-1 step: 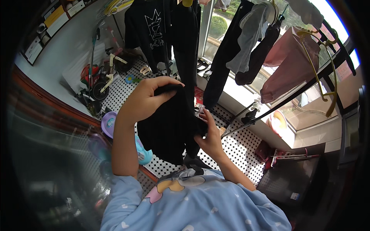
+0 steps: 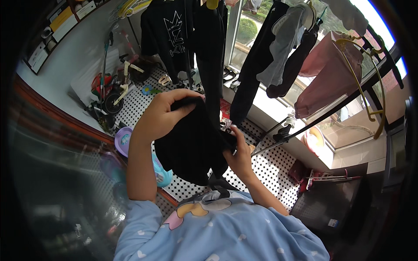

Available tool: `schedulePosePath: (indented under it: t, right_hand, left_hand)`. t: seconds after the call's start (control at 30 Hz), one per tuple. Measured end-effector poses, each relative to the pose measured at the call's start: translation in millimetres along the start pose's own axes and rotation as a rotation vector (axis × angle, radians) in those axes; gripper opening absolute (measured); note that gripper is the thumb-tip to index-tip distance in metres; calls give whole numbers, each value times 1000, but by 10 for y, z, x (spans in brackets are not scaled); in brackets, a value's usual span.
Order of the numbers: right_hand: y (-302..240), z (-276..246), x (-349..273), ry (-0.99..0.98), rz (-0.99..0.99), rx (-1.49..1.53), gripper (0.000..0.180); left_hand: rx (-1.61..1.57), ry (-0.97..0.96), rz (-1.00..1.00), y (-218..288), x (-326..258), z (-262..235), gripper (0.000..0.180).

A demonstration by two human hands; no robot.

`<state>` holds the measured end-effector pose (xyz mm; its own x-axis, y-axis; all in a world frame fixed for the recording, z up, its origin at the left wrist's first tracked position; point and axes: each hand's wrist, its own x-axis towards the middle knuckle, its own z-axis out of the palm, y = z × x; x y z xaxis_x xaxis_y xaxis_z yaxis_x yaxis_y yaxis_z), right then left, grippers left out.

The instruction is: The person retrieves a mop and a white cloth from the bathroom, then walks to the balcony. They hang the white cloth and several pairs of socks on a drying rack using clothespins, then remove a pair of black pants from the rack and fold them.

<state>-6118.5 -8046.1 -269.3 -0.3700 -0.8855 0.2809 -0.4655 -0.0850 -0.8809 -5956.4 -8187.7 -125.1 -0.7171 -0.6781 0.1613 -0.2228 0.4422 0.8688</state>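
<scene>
A piece of black clothing [image 2: 188,150] hangs between my hands in front of my body; its exact kind cannot be made out. My left hand [image 2: 167,113] is closed on its upper left edge, thumb and fingers pinching the cloth. At its right side, my right hand [image 2: 238,154] has thumb and fingers around the black edge. Just beyond the cloth hang black trousers [image 2: 210,56] and a black top with a white print [image 2: 163,35]. The cloth hides part of the tiled floor behind it.
Dark trousers [image 2: 254,65], a grey garment [image 2: 283,48] and pink trousers [image 2: 324,74] hang along the window. A yellow hanger [image 2: 363,93] dangles from the right rail [image 2: 335,115]. Left stand a scooter [image 2: 117,95], a purple basin [image 2: 123,138] and a blue plastic item [image 2: 163,172].
The black clothing has shifted slightly left with my left hand, and its lower right part spreads wider. The yellow hanger and pink trousers have swung a little.
</scene>
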Motion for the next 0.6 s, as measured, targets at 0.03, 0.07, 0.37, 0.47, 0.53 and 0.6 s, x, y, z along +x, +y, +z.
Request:
schedulePosePath:
  t: [0.03,0.07,0.37,0.47,0.53,0.6]
  right_hand:
    - [117,2,91,-73,48,-31,48]
    - [274,-16,189,-142,94,-65,40]
    - [1011,78,729,-1087,8,-759,18]
    - [1020,39,822,-656,93,-615,17]
    - [940,43,949,-373,22,-499,16]
    - [739,127,1018,-249,-21,-456,13]
  left_hand:
    - [35,35,17,-97,-14,-60,34]
    - [7,136,15,-191,-24,-70,38]
    - [615,-393,-466,-2283,-568,401,29]
    - [585,-241,-615,-2191,-456,340,28]
    - [520,41,-318,-2203,-299,203,26]
    - [614,90,-274,-2074,-165,56,25]
